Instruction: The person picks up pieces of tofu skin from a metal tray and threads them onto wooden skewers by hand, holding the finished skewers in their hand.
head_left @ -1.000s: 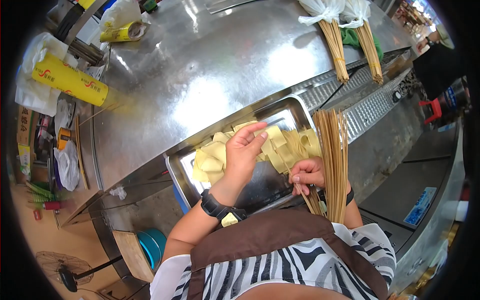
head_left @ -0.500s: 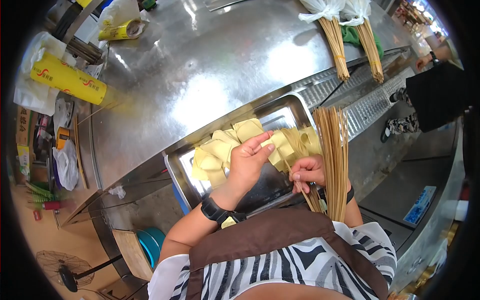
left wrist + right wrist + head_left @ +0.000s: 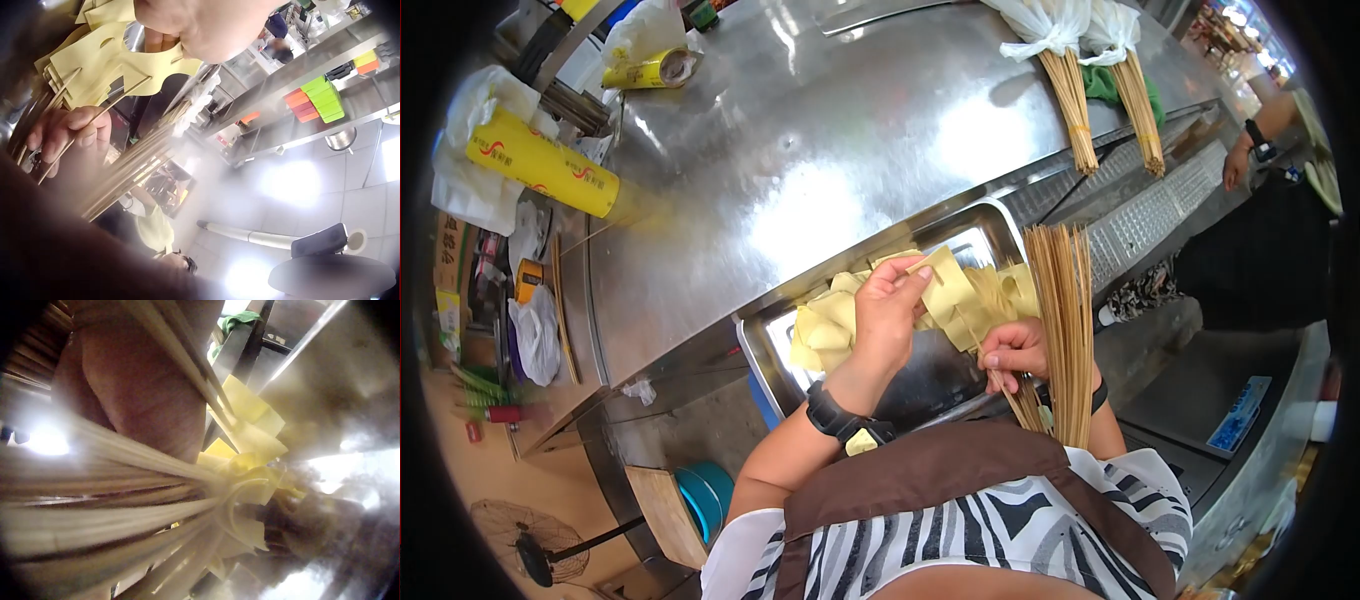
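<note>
Centre frame, the left hand (image 3: pixel 886 318) has now pinched up a sheet (image 3: pixel 947 284), meeting the skewer (image 3: pixel 122 98) the right hand (image 3: pixel 1018 348) grips, so threading looks under way!

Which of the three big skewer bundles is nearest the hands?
The unbagged bundle beside the right hand; the other two lie farther off, at the edge of the counter, each with a white bag at one end.
</note>
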Available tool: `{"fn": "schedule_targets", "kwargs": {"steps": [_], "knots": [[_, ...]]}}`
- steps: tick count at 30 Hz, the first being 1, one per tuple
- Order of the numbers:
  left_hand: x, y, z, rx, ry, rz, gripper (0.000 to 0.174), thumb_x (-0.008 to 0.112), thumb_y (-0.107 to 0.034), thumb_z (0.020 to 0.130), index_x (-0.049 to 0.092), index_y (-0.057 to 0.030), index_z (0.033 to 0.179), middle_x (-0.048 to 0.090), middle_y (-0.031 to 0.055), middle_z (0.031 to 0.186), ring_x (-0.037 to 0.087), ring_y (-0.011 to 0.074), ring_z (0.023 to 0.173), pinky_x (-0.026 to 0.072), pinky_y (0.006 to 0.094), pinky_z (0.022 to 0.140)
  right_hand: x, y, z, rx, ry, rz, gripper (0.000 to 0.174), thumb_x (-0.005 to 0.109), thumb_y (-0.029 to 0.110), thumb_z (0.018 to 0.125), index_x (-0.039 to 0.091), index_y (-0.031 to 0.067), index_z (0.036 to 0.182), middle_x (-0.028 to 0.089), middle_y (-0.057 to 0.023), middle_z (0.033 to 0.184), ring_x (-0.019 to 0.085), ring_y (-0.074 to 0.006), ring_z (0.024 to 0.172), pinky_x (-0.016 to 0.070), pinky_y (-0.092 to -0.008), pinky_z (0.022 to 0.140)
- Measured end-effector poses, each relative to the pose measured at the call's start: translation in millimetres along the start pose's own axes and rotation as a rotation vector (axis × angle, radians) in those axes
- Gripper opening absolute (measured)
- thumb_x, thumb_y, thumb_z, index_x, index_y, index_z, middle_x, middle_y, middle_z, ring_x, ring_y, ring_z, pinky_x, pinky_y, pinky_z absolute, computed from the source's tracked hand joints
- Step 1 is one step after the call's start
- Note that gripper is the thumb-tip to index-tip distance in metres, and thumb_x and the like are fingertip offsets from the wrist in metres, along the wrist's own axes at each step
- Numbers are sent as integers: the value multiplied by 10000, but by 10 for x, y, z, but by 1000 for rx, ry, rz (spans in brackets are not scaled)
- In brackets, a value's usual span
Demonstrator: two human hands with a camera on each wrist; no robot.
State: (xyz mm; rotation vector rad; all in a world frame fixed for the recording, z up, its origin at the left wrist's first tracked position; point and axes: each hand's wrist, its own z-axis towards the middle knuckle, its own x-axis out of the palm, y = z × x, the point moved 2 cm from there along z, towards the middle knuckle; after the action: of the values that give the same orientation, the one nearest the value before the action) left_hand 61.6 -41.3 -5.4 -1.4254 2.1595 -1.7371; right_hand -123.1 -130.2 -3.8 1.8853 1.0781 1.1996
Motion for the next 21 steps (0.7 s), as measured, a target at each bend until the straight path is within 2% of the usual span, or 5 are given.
{"fn": "schedule_targets", "kwargs": {"steps": [4,7,10,12,21], "knots": [[-14,-61,-16,25,65,107,142,561,-30,914,581,-31,1054,657,81,987,640,141,839,526,268,733,14,51,8,5,-17,-30,147,572,129,927,594,-4,866,589,-25,681,534,-75,537,517,-254,662],[-30,-37,-55,10,119,226,231,559,7,902,530,-30,1128,657,97,1013,636,136,865,517,250,734,30,50,18,-10,-23,-25,151,570,131,928,593,-2,861,592,-28,684,535,-77,537,507,-246,633],[26,-8,-149,92,194,100,367,555,52,884,440,-22,1225,646,123,1073,636,141,910,513,248,752,25,54,38,-13,-30,-45,149,555,99,933,594,-28,865,590,-51,653,553,-100,530,555,-319,688],[45,-9,-184,55,252,57,460,556,74,873,366,-17,1283,627,147,1126,633,162,967,515,261,797,33,66,37,-26,-26,-35,149,565,126,930,590,-2,857,607,-40,690,537,-80,537,500,-242,605],[60,62,-253,-56,369,136,479,576,74,859,373,1,1286,621,131,1141,628,177,1005,509,292,864,4,74,51,-11,-38,-15,134,573,120,925,590,-3,872,626,-54,710,547,-82,536,477,-221,571]]}}
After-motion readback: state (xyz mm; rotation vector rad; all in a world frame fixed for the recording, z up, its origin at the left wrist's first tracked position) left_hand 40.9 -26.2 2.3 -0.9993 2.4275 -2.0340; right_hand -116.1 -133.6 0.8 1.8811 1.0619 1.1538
